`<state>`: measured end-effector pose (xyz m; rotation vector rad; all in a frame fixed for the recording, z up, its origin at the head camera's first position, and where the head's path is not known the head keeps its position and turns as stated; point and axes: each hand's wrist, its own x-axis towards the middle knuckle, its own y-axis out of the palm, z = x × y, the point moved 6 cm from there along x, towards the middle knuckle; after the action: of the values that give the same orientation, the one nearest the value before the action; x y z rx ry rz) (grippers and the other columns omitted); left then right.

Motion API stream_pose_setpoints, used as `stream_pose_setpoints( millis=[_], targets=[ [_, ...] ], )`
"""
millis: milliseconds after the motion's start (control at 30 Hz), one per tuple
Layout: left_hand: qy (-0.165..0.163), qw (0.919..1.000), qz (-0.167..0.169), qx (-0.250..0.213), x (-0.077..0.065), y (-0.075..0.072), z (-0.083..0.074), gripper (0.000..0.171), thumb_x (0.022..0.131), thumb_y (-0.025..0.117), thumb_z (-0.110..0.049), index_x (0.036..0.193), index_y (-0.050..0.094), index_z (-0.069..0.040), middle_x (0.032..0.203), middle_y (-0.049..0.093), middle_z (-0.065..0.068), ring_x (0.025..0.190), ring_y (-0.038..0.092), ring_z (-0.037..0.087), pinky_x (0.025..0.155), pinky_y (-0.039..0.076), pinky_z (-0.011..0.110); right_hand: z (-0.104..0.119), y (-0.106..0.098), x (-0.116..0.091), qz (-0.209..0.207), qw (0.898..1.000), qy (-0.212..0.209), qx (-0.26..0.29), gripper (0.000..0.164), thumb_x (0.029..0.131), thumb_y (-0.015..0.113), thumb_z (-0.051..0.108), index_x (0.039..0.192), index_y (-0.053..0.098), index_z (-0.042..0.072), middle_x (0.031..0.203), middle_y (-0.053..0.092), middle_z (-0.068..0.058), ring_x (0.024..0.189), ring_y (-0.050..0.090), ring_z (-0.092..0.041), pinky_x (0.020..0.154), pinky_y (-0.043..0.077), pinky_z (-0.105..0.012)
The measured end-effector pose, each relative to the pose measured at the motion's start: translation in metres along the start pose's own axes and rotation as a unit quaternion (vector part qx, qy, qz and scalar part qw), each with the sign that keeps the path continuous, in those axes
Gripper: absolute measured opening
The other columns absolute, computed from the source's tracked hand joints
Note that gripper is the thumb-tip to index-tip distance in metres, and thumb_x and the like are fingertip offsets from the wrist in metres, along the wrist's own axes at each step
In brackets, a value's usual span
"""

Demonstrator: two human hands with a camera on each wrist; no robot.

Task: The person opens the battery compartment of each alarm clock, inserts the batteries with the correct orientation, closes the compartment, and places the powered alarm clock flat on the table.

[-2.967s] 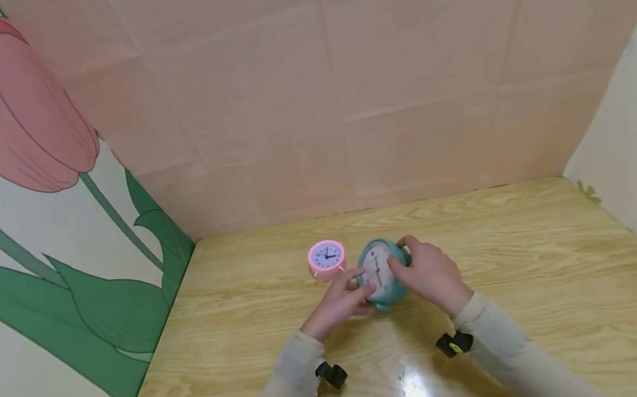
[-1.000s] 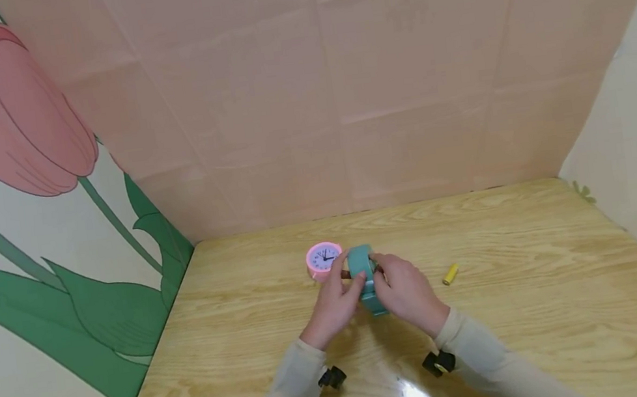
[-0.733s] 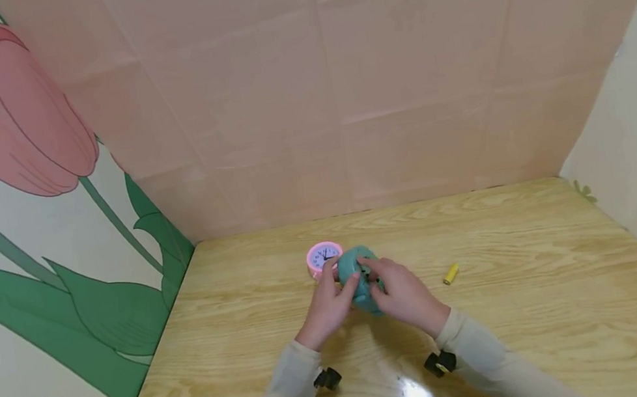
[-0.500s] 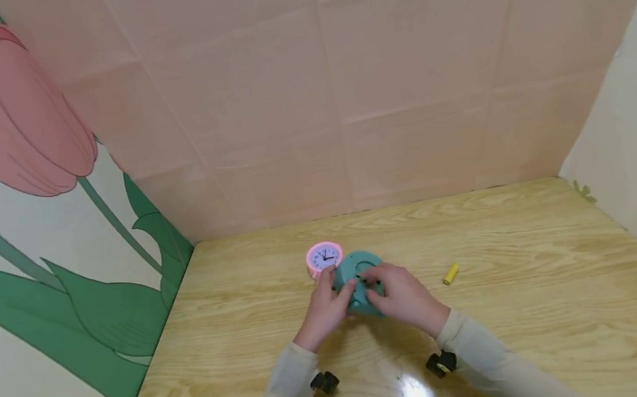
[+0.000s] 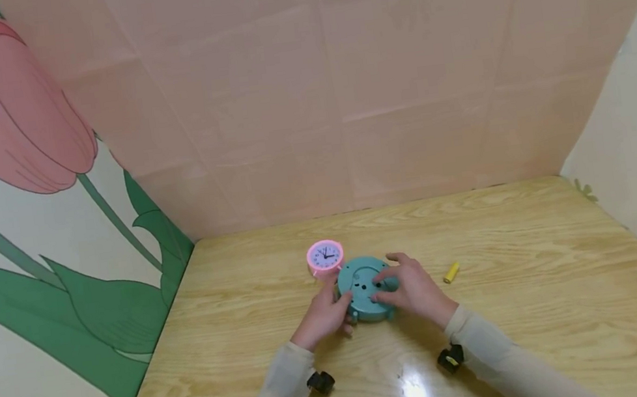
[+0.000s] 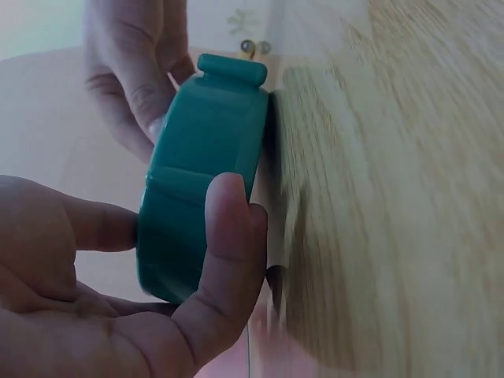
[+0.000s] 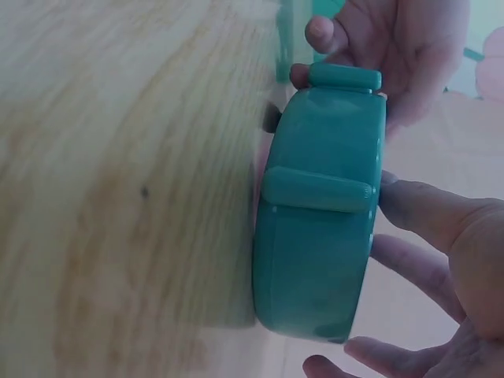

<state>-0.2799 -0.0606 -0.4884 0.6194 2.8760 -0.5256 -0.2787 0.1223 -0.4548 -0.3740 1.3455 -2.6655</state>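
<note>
A round teal alarm clock (image 5: 366, 309) lies nearly face down, back upward, low over the wooden table; its dial is hidden. Dark holes or knobs show on its back in the head view. My left hand (image 5: 324, 312) grips the clock's left rim, thumb on the back and fingers curled under the side, as the left wrist view shows. On the other side, my right hand (image 5: 417, 289) rests thumb and fingertips against the back, spread apart and fairly straight. Two stubby feet (image 7: 319, 190) stick out from the teal rim in the right wrist view.
A small pink alarm clock (image 5: 325, 255) stands just behind and left of the teal one, dial up. To the right of my right hand lies a yellow battery (image 5: 451, 273). The wooden table (image 5: 543, 304) meets a pink-covered wall (image 5: 429, 81) at the back.
The teal clock has turned from dial toward the camera, through edge-on, to back up, and has come lower. My right hand has shifted slightly right, its fingers spreading. The battery has come into full view.
</note>
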Motion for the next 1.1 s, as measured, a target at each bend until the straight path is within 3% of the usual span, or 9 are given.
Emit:
stream_pose_setpoints(
  millis=[267,500,767,900,1100],
  targets=[
    [0.012,0.9997,-0.01,0.016,0.002,0.003,-0.006,0.057,0.106,0.049,-0.021,0.158,0.027,-0.017,0.089,0.061,0.013,0.06,0.066,0.03,0.054,0.061,0.038,-0.008,0.008,0.004,0.018,0.998,0.024,0.052,0.019,0.08,0.086,0.028,0.096,0.08,0.018,0.15,0.041,-0.028,0.134,0.042,-0.052,0.112,0.036,-0.067],
    [-0.002,0.9998,-0.016,0.011,0.003,0.004,-0.005,0.054,0.106,0.048,-0.017,0.157,0.03,-0.013,0.086,0.06,0.013,0.059,0.065,0.028,0.054,0.062,0.038,-0.011,0.011,0.004,0.019,0.996,0.04,0.072,0.017,0.081,0.085,0.026,0.095,0.08,0.018,0.15,0.041,-0.027,0.134,0.042,-0.051,0.112,0.037,-0.066],
    [-0.015,0.9997,-0.02,0.009,0.004,0.003,-0.001,0.037,0.106,0.048,-0.017,0.14,0.049,-0.001,0.083,0.061,0.014,0.059,0.066,0.025,0.055,0.062,0.036,-0.011,0.016,0.003,0.026,0.994,0.067,0.078,0.015,0.081,0.085,0.027,0.094,0.081,0.018,0.15,0.041,-0.028,0.135,0.041,-0.05,0.113,0.036,-0.066],
    [-0.019,0.9996,-0.019,0.004,0.005,0.003,0.001,0.039,0.106,0.049,-0.018,0.141,0.048,-0.001,0.084,0.062,0.014,0.059,0.066,0.024,0.056,0.062,0.036,-0.003,0.014,0.003,0.016,0.998,0.04,0.051,0.013,0.081,0.084,0.024,0.091,0.081,0.016,0.148,0.044,-0.029,0.132,0.046,-0.051,0.111,0.038,-0.065],
    [-0.018,0.9997,-0.016,0.0,0.007,0.003,0.002,0.037,0.106,0.049,-0.019,0.138,0.049,0.0,0.082,0.063,0.013,0.058,0.065,0.021,0.056,0.063,0.035,0.014,0.011,0.002,0.0,0.999,-0.041,-0.02,0.01,0.084,0.082,0.021,0.088,0.081,0.012,0.14,0.053,-0.029,0.121,0.057,-0.046,0.102,0.05,-0.061]
  ],
)
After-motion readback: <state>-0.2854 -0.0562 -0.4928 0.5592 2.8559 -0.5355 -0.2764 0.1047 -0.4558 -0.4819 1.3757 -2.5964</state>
